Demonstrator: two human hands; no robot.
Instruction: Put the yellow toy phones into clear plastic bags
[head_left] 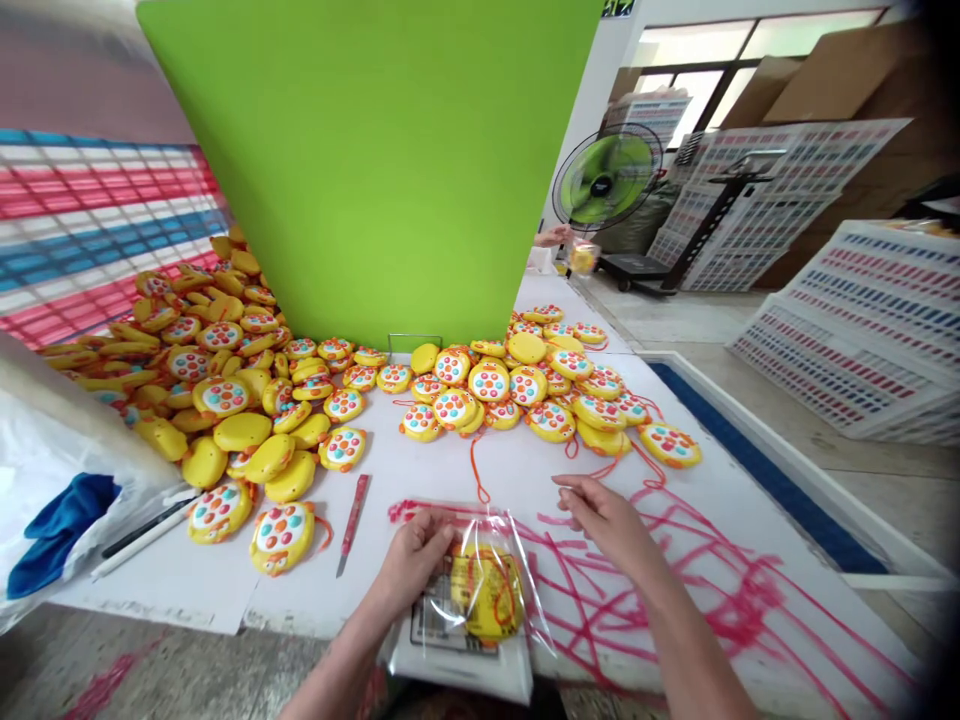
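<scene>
At the table's front edge lies a stack of clear plastic bags (420, 640) with dark print. In or on the top bag is a yellow toy (495, 595), its plain side up, with an orange cord loop. My left hand (421, 555) pinches the upper left edge of this bag between thumb and fingers. To the right of the bag, my right hand (604, 520) hovers with its index finger stretched out and the others loosely bent. Nothing shows in it. Pink ribbon strips (720, 600) lie beneath and beside my right forearm.
Yellow toys with coloured buttons (225, 395) are heaped at the left and across the back, before a green board (375, 170). A red cutter knife (352, 525) and pens (142, 535) lie at left. Beyond the board, another person's hand (553, 237) holds a bagged toy.
</scene>
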